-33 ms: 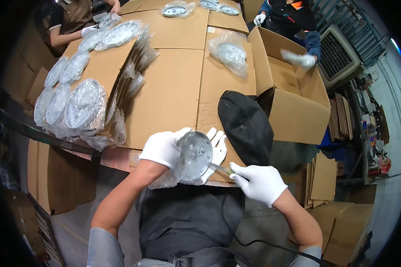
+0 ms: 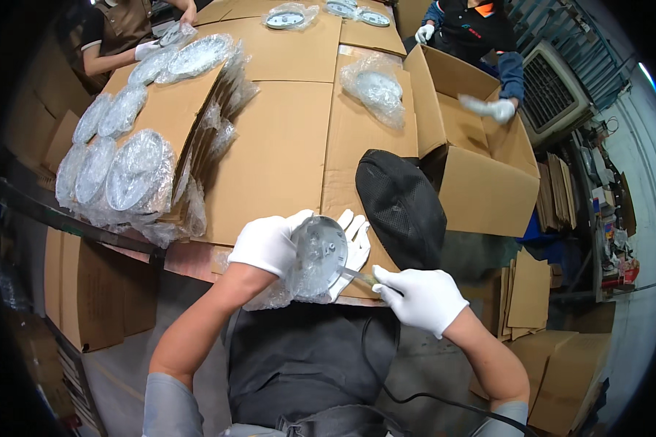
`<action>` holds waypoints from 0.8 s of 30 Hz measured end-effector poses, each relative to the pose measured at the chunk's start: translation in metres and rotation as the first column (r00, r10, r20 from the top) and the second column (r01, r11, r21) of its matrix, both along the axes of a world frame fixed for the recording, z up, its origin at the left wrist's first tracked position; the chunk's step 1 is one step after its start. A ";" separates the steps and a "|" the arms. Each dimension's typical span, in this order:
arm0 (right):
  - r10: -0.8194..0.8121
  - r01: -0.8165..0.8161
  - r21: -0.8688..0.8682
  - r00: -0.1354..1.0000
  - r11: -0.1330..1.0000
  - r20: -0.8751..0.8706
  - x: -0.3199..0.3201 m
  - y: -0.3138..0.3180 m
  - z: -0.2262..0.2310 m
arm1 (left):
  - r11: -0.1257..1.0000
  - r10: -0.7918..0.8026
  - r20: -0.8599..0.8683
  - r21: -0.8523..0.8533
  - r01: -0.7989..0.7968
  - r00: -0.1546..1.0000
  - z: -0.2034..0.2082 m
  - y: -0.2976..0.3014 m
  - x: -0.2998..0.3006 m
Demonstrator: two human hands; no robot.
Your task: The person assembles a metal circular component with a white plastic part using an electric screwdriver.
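My left hand (image 2: 266, 244), in a white glove, grips the left rim of a round grey dial plate (image 2: 326, 244) with small dark marks on its face. Clear bubble wrap (image 2: 306, 280) lies around the plate's left and lower side. Pinched in my gloved right hand (image 2: 423, 295) is a thin flat-bladed tool (image 2: 356, 274); its tip meets the plate's lower right edge, and its handle is mostly hidden by my fingers. Beneath the plate, a loose white glove (image 2: 357, 244) rests on the cardboard-covered table (image 2: 277, 153).
A black mesh cap (image 2: 401, 207) lies right of the plate. Bubble-wrapped discs (image 2: 138, 171) cover a cardboard stack at left; another wrapped disc (image 2: 379, 87) sits farther back. Beyond the cap, a co-worker's gloved hand (image 2: 501, 111) reaches over an open carton (image 2: 488, 189). Another person works at far left.
The co-worker's hand over the carton has shifted slightly toward me. My hands, the plate and the tool are nearly unchanged.
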State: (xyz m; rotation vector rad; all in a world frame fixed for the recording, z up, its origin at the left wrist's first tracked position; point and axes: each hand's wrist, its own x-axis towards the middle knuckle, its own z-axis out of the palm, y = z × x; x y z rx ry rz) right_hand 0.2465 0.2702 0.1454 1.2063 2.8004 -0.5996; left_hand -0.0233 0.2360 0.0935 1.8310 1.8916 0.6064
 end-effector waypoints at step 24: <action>-0.272 0.259 -0.086 0.880 0.962 -0.390 0.019 -0.041 -0.091 | 0.880 0.428 0.535 -0.065 -0.470 0.728 -0.033 -0.004 0.009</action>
